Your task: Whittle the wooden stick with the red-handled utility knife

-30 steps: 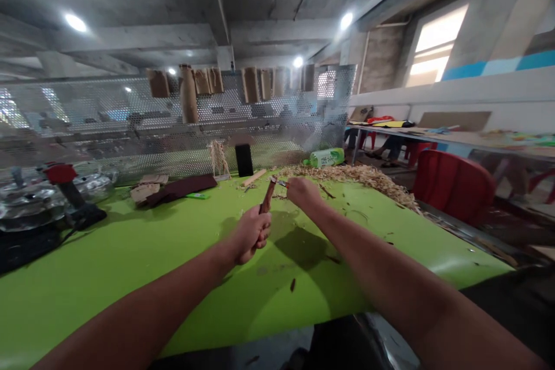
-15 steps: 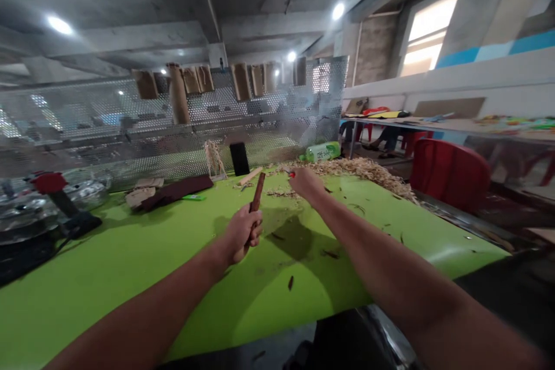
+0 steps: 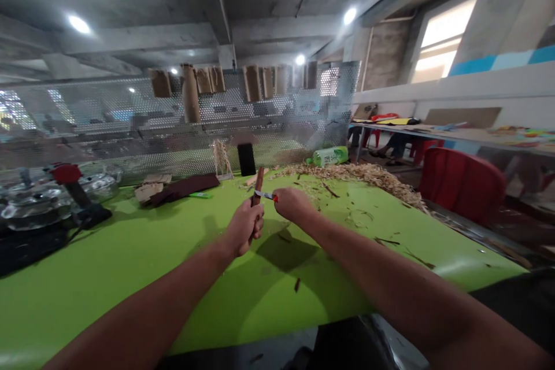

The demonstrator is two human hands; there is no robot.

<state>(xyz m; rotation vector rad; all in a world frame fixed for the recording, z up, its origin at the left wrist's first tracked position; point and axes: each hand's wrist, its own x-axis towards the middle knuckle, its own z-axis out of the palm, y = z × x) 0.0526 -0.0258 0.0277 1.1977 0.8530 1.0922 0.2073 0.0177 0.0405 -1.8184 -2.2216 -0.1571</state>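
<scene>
Gripping wooden stick (image 3: 259,185) in left hand (image 3: 245,227), pinching small knife (image 3: 265,195) against it with right hand (image 3: 293,206) over desk (image 3: 130,283).

Ceiling lamps (image 3: 78,24) and a glaring window (image 3: 442,40) light the scene; the edges bow outward.

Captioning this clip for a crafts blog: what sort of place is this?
Likely a woodcarving workshop: shavings lie heaped on a green table, the right hand holds a knife, and the left hand grips a wooden piece.
</scene>
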